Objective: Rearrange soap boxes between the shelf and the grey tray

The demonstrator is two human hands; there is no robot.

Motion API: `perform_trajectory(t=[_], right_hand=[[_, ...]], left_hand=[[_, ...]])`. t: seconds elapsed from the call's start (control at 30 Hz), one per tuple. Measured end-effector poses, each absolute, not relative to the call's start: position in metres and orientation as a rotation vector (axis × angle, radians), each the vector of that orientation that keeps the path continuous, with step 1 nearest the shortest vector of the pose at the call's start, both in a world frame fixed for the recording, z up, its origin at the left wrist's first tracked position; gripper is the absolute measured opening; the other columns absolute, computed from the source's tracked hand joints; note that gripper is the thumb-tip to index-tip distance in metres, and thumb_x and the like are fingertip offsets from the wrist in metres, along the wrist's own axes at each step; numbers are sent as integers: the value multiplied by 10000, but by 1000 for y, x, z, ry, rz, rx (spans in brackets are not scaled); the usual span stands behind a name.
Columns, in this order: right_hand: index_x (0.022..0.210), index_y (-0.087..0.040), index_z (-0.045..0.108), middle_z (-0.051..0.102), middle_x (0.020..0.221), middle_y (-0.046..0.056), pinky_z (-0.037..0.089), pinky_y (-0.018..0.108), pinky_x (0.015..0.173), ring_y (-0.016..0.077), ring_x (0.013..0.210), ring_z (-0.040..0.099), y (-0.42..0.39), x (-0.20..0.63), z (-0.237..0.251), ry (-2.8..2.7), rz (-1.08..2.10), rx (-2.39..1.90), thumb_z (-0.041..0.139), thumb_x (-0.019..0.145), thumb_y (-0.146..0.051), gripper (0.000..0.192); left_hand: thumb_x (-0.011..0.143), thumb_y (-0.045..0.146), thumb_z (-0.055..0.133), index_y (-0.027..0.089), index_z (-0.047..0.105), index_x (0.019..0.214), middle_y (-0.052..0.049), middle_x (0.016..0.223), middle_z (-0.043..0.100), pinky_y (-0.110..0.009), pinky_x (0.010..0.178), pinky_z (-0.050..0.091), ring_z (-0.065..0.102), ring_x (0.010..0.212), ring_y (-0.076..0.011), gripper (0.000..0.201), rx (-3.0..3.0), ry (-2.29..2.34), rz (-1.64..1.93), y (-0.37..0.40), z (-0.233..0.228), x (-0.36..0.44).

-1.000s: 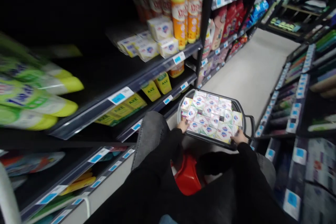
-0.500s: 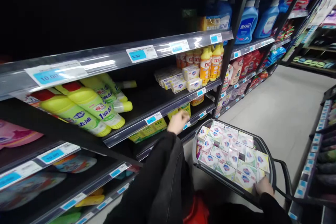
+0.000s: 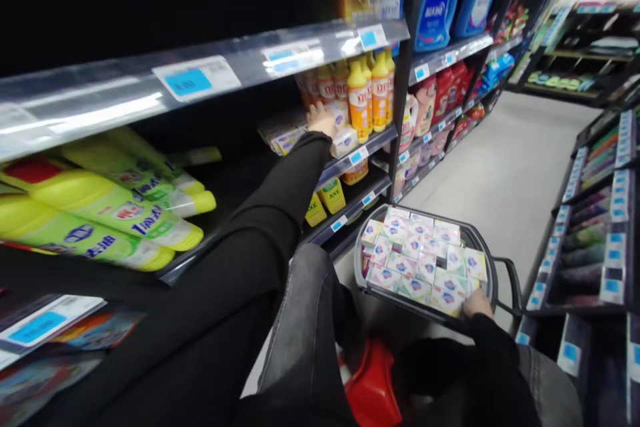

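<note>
My left hand (image 3: 321, 119) reaches onto the middle shelf, over the boxed soap bars (image 3: 344, 141) stacked there. Its fingers stretch forward, slightly apart, and touch or nearly touch the boxes; no box shows lifted in it. Below to the right stands a grey basket (image 3: 359, 267) filled with soap boxes (image 3: 415, 245) in white, pink and green. At its near right corner rests my right hand (image 3: 477, 305), against the soap boxes by the rim. The fingers of that hand are mostly hidden, so its grip does not show.
Yellow-orange bottles (image 3: 359, 100) stand just right of the shelf soap. Yellow-green cleaner bottles (image 3: 120, 213) lie at the left. A shelf edge with price tags (image 3: 196, 80) runs above my left arm. A red object (image 3: 373, 383) is between my legs. Low display racks (image 3: 590, 227) line the right.
My left hand has risen from beside the lower shelf to the soap boxes on the middle shelf. The view has shifted; my right hand stays at the basket's corner.
</note>
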State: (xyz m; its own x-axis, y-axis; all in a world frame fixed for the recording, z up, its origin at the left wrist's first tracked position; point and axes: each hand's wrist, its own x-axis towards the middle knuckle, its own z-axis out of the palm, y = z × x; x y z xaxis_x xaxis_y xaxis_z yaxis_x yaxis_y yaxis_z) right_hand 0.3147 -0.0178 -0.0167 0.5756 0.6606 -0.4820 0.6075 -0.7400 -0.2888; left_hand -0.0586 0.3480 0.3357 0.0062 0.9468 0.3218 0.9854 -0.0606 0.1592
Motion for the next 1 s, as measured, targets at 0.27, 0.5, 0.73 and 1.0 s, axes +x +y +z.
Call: perform_trajectory(t=[0.27, 0.5, 0.73, 1.0], right_hand=[[1331, -22, 405, 550, 1266, 296, 493, 445, 969, 351, 1202, 572, -20, 315, -5, -1008, 981, -2773, 492, 851, -188, 514], [1382, 12, 334, 520, 1292, 306, 463, 450, 1005, 361, 1236, 538, -17, 310, 10, -974, 1028, -2804, 493, 842, -138, 583], [1446, 11, 218, 467, 1347, 308, 437, 444, 1035, 365, 1267, 507, -18, 310, 13, -1018, 1055, -2802, 514, 850, -173, 691], [1413, -22, 282, 501, 1298, 296, 448, 451, 1016, 349, 1207, 553, -19, 307, 16, -969, 1002, -2806, 508, 848, -185, 630]], left_hand=[[947, 424, 483, 102, 483, 1226, -151, 1302, 506, -549, 985, 428, 545, 1178, -391, 425, -1957, -2105, -607, 258, 359, -78], [936, 423, 440, 164, 480, 1139, -124, 985, 680, -393, 819, 516, 677, 931, -305, 332, -2224, -2440, -28, 82, 239, -65], [969, 317, 426, 22, 469, 1198, -247, 1100, 649, -312, 826, 492, 677, 1022, -288, 376, -2383, -2469, 375, 80, 80, -20], [974, 321, 408, 12, 427, 1241, -282, 1194, 602, -356, 907, 472, 639, 1093, -314, 409, -2441, -2532, 266, 99, 21, -9]])
